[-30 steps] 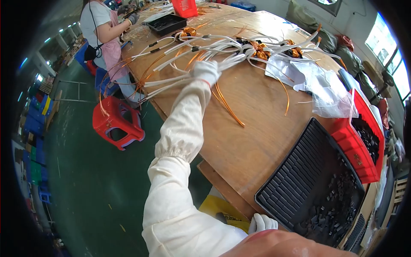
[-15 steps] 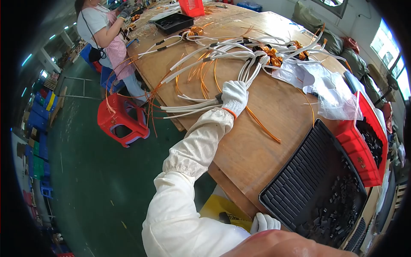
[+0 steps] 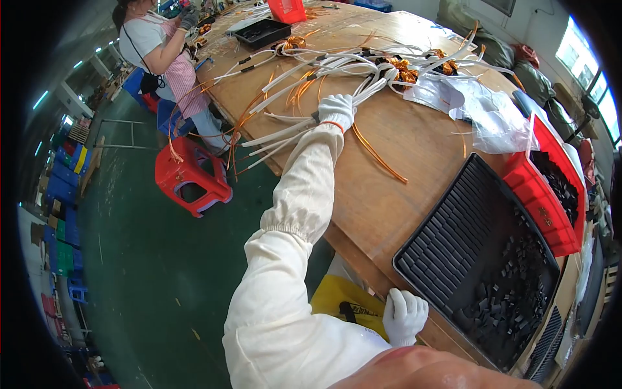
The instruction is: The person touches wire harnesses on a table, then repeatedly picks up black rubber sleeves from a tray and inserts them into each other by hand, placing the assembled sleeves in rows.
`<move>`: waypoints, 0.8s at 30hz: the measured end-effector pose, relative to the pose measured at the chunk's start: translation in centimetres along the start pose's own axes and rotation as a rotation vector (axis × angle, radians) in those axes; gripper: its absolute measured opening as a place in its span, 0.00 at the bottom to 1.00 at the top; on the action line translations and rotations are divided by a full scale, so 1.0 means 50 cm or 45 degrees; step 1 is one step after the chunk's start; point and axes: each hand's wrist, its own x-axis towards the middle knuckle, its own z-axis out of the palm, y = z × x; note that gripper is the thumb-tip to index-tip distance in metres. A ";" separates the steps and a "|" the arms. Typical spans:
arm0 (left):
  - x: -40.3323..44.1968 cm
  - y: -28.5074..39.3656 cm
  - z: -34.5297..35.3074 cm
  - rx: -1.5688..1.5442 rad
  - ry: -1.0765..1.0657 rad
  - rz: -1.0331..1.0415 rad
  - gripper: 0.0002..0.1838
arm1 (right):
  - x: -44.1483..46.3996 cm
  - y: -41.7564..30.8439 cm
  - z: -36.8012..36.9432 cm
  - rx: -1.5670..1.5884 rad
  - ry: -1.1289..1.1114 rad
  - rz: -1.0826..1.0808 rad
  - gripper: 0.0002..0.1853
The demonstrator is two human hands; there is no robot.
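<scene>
White gloves cover both hands. My left hand [image 3: 337,110] is closed around a bundle of white sleeved wires [image 3: 285,133], whose loose ends reach over the table's left edge. The bundle runs back to a coil of copper wire [image 3: 403,70] with black parts. Orange wires [image 3: 379,155] lie on the wood just right of that hand. My right hand [image 3: 405,314] rests at the table's near edge beside a black tray [image 3: 447,249], its fingers curled; whether anything is in them is hidden.
Small black pieces fill part of the tray and a red bin [image 3: 547,214] at the right. Clear plastic bags [image 3: 495,123] lie behind it. A red stool [image 3: 191,178] stands on the floor at left, near a co-worker [image 3: 159,52] at the table's far left side.
My left hand has moved right and toward me from its earlier place, then slightly back, with the wires in it. My right hand has come further into view at the table edge.
</scene>
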 end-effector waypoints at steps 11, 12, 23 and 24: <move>-0.151 0.139 -0.152 -0.125 0.440 0.455 0.38 | -0.013 0.006 -0.035 0.271 0.030 -0.089 0.13; -0.169 0.159 -0.168 -0.209 0.427 0.575 0.38 | -0.020 0.010 -0.039 0.279 0.017 -0.082 0.13; -0.350 0.477 -0.272 -1.072 0.300 1.182 0.24 | -0.082 0.088 -0.197 0.401 0.116 0.041 0.16; -0.365 0.510 -0.276 -1.182 0.230 1.125 0.21 | -0.077 0.099 -0.220 0.370 0.161 0.059 0.16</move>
